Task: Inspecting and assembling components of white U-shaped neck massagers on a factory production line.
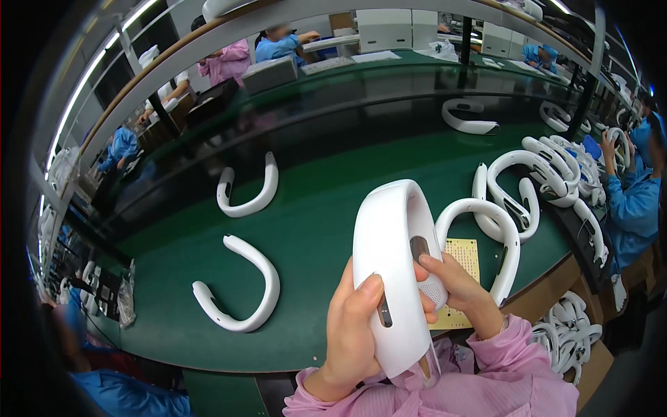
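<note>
A white U-shaped neckband device [382, 243], like a neck fan, is tilted upright in front of me, held in both hands. My left hand [347, 323] wraps its outer side, with the thumb beside a small dark oval panel [385, 311]. My right hand [458, 281] grips the other arm of the band, its thumb near a dark strip [420, 248] on the inner face. A patch of small holes [435, 290] shows below that thumb. Behind my right hand, a yellow printed sheet [464, 256] lies on the green table [313, 278], partly hidden.
Two more white neckbands [267, 288] lie to my left. Others [511, 229] lie to the right, some in a pile [556, 163]. A cardboard box [594, 368] at lower right contains white bands. At right, a co-worker in blue [633, 208] holds one. A rail [278, 24] crosses above.
</note>
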`<state>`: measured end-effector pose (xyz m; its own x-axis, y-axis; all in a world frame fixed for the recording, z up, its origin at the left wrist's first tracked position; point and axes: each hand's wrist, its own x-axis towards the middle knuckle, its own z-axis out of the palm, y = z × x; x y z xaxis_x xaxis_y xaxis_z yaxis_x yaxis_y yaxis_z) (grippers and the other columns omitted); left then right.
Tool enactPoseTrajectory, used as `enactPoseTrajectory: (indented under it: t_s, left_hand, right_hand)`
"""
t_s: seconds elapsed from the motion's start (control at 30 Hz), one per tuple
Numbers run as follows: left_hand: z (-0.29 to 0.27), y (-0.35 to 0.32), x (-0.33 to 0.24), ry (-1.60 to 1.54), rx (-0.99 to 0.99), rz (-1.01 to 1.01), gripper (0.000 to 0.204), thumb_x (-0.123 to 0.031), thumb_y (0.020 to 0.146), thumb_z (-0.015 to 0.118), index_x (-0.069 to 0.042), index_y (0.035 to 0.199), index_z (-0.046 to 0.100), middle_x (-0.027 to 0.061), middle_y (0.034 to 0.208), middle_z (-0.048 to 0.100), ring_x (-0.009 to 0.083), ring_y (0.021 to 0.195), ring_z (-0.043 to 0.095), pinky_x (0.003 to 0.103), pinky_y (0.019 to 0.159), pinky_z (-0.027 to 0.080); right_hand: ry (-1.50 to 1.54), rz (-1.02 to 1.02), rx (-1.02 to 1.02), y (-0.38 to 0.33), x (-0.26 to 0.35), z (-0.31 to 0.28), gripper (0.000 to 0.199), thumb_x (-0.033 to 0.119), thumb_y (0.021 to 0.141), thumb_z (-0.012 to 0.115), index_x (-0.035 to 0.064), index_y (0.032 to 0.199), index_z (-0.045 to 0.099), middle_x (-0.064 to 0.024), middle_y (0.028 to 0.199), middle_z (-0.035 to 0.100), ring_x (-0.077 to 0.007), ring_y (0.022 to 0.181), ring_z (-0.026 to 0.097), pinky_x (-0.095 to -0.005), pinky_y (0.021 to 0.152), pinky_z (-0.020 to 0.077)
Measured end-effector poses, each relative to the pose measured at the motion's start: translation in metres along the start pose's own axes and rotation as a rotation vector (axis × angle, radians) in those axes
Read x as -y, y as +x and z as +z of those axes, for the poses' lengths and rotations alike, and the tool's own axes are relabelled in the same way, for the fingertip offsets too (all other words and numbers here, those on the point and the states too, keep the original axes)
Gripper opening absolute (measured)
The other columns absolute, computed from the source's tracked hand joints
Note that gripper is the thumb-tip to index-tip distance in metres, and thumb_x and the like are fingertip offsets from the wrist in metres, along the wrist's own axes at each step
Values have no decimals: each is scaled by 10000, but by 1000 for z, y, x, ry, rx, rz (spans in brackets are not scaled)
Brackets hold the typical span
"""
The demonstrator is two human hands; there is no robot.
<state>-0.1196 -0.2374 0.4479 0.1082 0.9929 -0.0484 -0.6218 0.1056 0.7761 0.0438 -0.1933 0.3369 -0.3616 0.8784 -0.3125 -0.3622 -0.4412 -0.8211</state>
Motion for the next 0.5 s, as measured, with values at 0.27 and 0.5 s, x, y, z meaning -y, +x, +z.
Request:
enactPoseTrajectory:
  t_s: [0.27, 0.5]
  left_hand:
    - [-11, -3, 3, 46, 123, 15, 511, -307, 855, 400, 96, 1168, 362, 198, 928, 542, 245, 555, 598, 309, 451, 520]
    - [-83, 17, 31, 375, -62, 291, 708, -279, 827, 564, -9, 1369, 197, 176, 1177, 445, 215, 847, 585, 342, 750, 505]
  right_hand:
    - [-57, -91, -83, -8, -4, -6, 364, 272, 888, 533, 3, 1126, 475, -80, 871, 574, -145, 708, 586, -274, 627, 500]
    - [-417, -465, -204, -44, 22, 1, 458, 228, 914, 477, -22, 1274, 347, -103, 1013, 499, -160, 882, 510, -277, 783, 420]
